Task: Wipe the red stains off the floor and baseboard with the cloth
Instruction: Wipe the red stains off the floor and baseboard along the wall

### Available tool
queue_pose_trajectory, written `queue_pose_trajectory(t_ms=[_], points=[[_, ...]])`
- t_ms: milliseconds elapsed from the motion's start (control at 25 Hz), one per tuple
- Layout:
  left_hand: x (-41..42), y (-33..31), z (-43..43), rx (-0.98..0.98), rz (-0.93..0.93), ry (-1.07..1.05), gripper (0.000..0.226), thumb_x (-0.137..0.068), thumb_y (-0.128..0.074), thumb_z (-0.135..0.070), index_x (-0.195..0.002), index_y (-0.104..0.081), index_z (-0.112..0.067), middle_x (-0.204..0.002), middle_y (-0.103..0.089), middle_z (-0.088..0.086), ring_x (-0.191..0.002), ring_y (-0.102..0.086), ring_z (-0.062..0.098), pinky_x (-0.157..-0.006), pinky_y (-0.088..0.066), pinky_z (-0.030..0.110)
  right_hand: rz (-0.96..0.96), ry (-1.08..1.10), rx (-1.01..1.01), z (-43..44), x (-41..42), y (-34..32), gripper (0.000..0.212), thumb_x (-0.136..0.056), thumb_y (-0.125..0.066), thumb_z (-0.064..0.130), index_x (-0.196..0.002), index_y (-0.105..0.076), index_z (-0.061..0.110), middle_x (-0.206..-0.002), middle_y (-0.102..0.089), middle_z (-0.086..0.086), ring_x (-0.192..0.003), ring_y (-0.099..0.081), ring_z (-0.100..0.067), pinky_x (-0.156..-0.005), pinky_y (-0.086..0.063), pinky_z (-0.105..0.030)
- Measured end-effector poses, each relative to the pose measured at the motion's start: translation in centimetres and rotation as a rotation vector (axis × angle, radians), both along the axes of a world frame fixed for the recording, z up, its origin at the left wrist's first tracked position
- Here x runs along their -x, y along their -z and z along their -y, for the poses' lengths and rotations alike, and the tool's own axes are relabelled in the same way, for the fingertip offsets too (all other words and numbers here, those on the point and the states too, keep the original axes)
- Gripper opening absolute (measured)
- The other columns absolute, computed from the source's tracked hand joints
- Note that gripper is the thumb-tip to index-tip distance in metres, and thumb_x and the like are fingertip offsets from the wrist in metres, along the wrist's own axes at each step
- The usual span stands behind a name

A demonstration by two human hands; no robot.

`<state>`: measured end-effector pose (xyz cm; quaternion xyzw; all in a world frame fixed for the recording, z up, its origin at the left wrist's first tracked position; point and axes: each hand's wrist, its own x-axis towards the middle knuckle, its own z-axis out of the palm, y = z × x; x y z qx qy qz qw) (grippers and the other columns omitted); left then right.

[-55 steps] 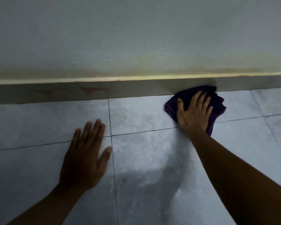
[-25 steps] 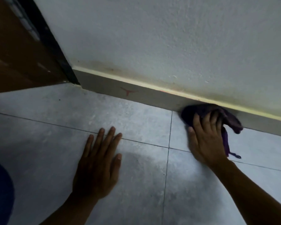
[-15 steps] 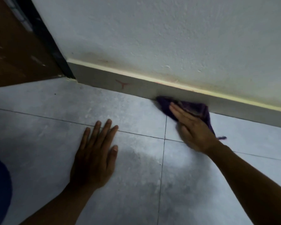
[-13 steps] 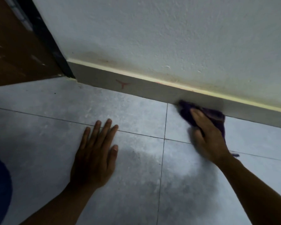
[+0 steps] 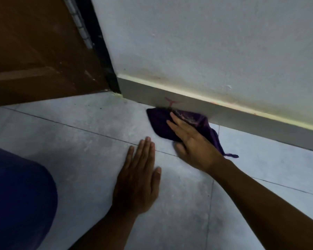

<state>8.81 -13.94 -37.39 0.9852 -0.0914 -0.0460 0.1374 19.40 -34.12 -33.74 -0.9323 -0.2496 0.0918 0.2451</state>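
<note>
A dark purple cloth (image 5: 161, 121) lies on the grey tiled floor (image 5: 90, 123), its far edge against the grey baseboard (image 5: 242, 116). My right hand (image 5: 193, 141) presses flat on the cloth with fingers stretched toward the wall. A red Y-shaped stain (image 5: 171, 101) marks the baseboard just above the cloth's top edge; its lower end meets the cloth. My left hand (image 5: 139, 177) rests palm down on the floor, fingers together, just left of my right wrist and holding nothing.
A brown wooden door (image 5: 40, 51) with a dark frame (image 5: 105, 56) and hinge stands at the upper left, where the baseboard ends. A white wall (image 5: 206, 42) rises above the baseboard. My knee in blue fabric (image 5: 16, 195) fills the lower left.
My right hand has slid the cloth left along the baseboard, from beyond the tile joint to just under the red stain. The view has shifted left, and my left hand still rests flat.
</note>
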Motion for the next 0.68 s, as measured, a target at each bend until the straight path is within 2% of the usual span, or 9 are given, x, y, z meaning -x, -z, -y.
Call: queue_pose_trajectory(t_ms=[40, 120, 240, 360, 480, 600, 680], points=[[0.0, 0.1, 0.0, -0.004, 0.012, 0.003, 0.066, -0.109, -0.017, -0.045, -0.166, -0.010, -0.014, -0.177, -0.006, 0.004, -0.164, -0.003, 0.016, -0.134, -0.010, 0.043, 0.030, 0.029, 0.006, 0.2, 0.4, 0.2, 0.067, -0.096, -0.058, 0.011, -0.158, -0.032, 0.015, -0.168, -0.023, -0.004, -0.154, -0.025, -0.018, -0.126, -0.015, -0.028], [0.1, 0.2, 0.0, -0.007, 0.025, 0.008, 0.066, -0.109, -0.021, -0.043, -0.166, -0.013, -0.013, -0.177, -0.009, 0.004, -0.164, -0.007, 0.018, -0.133, -0.010, 0.043, 0.099, 0.057, -0.018, 0.0, 0.4, 0.3, 0.061, -0.094, -0.065, 0.007, -0.151, -0.044, 0.009, -0.160, -0.040, -0.010, -0.146, -0.042, -0.026, -0.123, -0.029, -0.036], [0.1, 0.3, -0.1, 0.000, 0.032, 0.010, 0.066, -0.109, -0.027, -0.042, -0.166, -0.014, -0.012, -0.177, -0.010, 0.005, -0.165, -0.007, 0.018, -0.134, -0.010, 0.043, 0.203, 0.021, -0.055, -0.9, -1.6, 0.0, 0.053, -0.083, -0.072, -0.012, -0.134, -0.063, 0.001, -0.140, -0.061, -0.018, -0.127, -0.062, -0.036, -0.107, -0.050, -0.052], [0.2, 0.1, 0.0, 0.002, 0.039, 0.008, 0.066, -0.108, -0.029, -0.041, -0.166, -0.016, -0.012, -0.177, -0.012, 0.005, -0.164, -0.009, 0.017, -0.133, -0.014, 0.044, 0.234, -0.064, -0.022, -0.7, -2.3, -0.3, 0.059, -0.077, -0.072, -0.020, -0.132, -0.065, 0.001, -0.138, -0.062, -0.020, -0.126, -0.062, -0.038, -0.106, -0.051, -0.052], [0.2, 0.1, 0.0, 0.000, 0.039, 0.015, 0.066, -0.108, -0.030, -0.041, -0.166, -0.017, -0.012, -0.177, -0.012, 0.005, -0.164, -0.008, 0.017, -0.133, -0.015, 0.045, 0.331, -0.039, -0.070, 0.7, -0.7, -0.8, 0.057, -0.082, -0.071, -0.017, -0.135, -0.062, 0.002, -0.143, -0.057, -0.019, -0.133, -0.055, -0.035, -0.111, -0.046, -0.046], [0.1, 0.2, 0.0, 0.013, 0.045, 0.019, 0.066, -0.108, -0.031, -0.040, -0.166, -0.017, -0.011, -0.177, -0.013, 0.006, -0.164, -0.009, 0.018, -0.133, -0.019, 0.047, 0.558, 0.181, -0.235, 1.2, 1.1, -2.3, 0.051, -0.090, -0.061, -0.014, -0.137, -0.059, 0.004, -0.146, -0.051, -0.016, -0.137, -0.047, -0.021, -0.111, -0.046, -0.036], [0.1, 0.1, 0.0, 0.007, 0.037, 0.020, 0.066, -0.109, -0.029, -0.041, -0.166, -0.015, -0.011, -0.177, -0.011, 0.006, -0.165, -0.008, 0.018, -0.133, -0.020, 0.048, 0.762, 0.340, -0.365, 0.3, 0.6, -3.8, 0.046, -0.093, -0.056, -0.015, -0.135, -0.062, 0.002, -0.143, -0.054, -0.020, -0.137, -0.050, -0.023, -0.108, -0.049, -0.039]])
